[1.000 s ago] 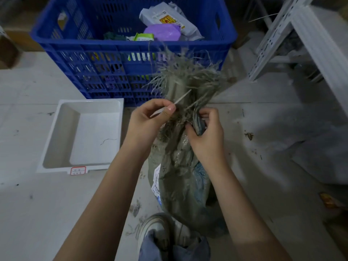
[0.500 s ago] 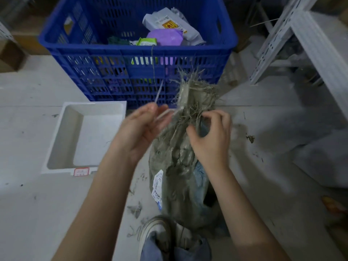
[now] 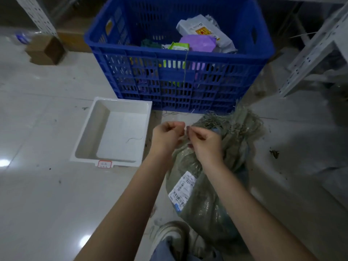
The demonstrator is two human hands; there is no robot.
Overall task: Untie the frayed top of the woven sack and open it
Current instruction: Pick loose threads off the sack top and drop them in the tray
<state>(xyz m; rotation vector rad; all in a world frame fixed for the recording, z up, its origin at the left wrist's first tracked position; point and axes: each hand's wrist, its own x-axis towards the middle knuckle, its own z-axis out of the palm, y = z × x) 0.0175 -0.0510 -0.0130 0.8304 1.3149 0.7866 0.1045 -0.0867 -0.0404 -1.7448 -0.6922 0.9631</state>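
The sack's frayed top is being pinched by the closed fingers of the left hand and right hand, so loose strands risk being pulled out while the knot is being tightened.

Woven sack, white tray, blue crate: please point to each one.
woven sack (image 3: pixel 205 208), head view, lower body of the sack.
white tray (image 3: pixel 85 134), head view, left inner wall.
blue crate (image 3: pixel 226 85), head view, front wall.

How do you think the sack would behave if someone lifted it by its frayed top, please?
The sack would probably sag and fold: its woven cloth is creased and slumped. The frayed top looks likely to shed strands, so a grip there may slip. It bulges low down, so it would probably hang bottom-heavy; its weight cannot be told.
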